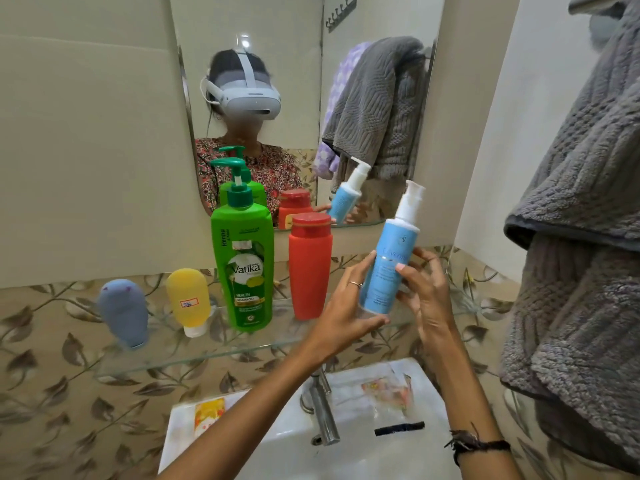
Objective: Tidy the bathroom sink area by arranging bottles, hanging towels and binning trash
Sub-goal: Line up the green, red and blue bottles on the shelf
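**Asha:** Nearest the camera, what lies on the white sink (pixel 277 445)?

**Ravi:** A steel tap (pixel 322 410) at the middle, a yellow-orange sachet (pixel 209 412) on the left rim, a crumpled clear wrapper (pixel 384 389) with pink print on the right, and a small black strip (pixel 400 428) just in front of that wrapper.

**Asha:** And the hands?

**Ravi:** Both are raised above the sink on the pale blue pump bottle (pixel 389 268). The left hand (pixel 346 306), a ring on one finger, has its fingers curled round the lower half, thumb under the base. The right hand (pixel 424 289) touches the other side with fingers loosely spread, fingertips on the label; a dark band sits at that wrist.

**Asha:** How does the bottle look?

**Ravi:** Slim, light blue body with faint pale lettering I cannot read, white shoulder and white pump head. It tilts, top leaning to the right, just above the right end of the glass shelf (pixel 194 356).

**Asha:** What stands on that shelf?

**Ravi:** From left: a grey-blue squeeze tube (pixel 123 311) and a yellow tube (pixel 188 299), both cap-down, a tall green Vatika shampoo (pixel 244 265) with a pump, and a red bottle (pixel 310 268).

**Asha:** Behind?

**Ravi:** A mirror (pixel 294 98) reflecting the bottles and towels; a grey towel (pixel 581 237) hangs at the right
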Motion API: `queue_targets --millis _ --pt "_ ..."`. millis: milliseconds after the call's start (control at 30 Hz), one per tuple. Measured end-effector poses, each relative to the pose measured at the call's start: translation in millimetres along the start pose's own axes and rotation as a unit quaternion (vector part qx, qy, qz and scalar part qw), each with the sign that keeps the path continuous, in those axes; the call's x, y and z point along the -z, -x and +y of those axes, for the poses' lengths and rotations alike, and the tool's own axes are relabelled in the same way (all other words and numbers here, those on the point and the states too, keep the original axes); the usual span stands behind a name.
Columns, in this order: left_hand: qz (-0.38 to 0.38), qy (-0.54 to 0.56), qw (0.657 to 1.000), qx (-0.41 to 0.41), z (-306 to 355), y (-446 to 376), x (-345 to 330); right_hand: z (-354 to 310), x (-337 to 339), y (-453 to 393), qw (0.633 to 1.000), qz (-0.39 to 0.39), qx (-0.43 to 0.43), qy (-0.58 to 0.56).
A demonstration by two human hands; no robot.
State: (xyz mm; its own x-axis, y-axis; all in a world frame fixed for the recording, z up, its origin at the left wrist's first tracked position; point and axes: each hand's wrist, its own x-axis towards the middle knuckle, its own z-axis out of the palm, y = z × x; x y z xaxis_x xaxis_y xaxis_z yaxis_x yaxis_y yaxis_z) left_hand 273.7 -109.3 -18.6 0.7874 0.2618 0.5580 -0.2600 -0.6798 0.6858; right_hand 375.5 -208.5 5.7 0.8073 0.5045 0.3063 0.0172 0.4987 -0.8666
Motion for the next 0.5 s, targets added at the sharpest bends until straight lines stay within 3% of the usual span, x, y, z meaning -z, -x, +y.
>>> queue_targets --millis 200,500 --pt "0.074 0.021 0.997 -0.027 14 15 11 -27 -9 14 0.990 -0.110 0.038 0.079" --pt "0.094 0.055 0.993 -0.048 34 31 21 -51 -11 37 0.967 -0.202 0.086 0.129"
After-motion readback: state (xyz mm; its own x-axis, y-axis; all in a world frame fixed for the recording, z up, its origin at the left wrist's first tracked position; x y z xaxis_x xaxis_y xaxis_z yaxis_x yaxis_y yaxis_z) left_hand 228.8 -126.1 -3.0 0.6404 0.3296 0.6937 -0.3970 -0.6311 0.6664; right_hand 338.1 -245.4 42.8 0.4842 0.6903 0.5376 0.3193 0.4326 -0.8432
